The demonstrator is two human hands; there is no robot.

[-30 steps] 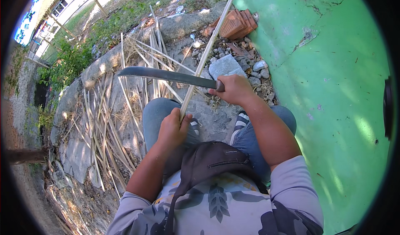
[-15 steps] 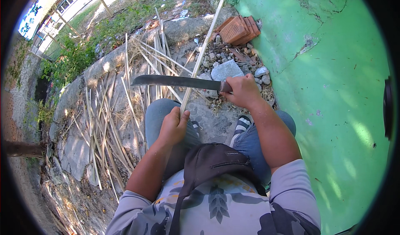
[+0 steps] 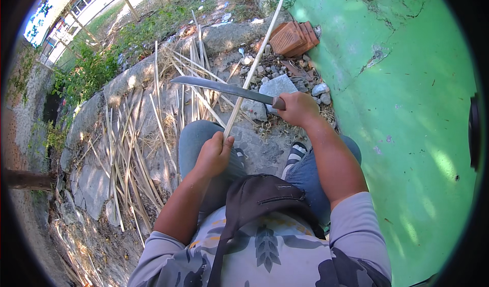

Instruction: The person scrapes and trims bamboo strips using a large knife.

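My left hand (image 3: 215, 152) is closed around the lower end of a long, pale wooden strip (image 3: 261, 47), above my left knee. The strip slants up and away to the right. In my right hand (image 3: 299, 108) is the handle of a machete (image 3: 219, 87) with a long dark blade. Its blade points left and crosses the strip above my left hand; whether the edge touches the wood I cannot tell.
Many similar strips (image 3: 130, 159) lie in a loose pile on the stone ground to the left. Ahead are a pale stone block (image 3: 277, 85), gravel and stacked clay roof tiles (image 3: 294, 38). A green wall (image 3: 407, 114) rises along the right side.
The machete has tilted, its tip now higher and farther right. The strip's far end has dropped a little and shifted slightly right. Both hands keep their hold.
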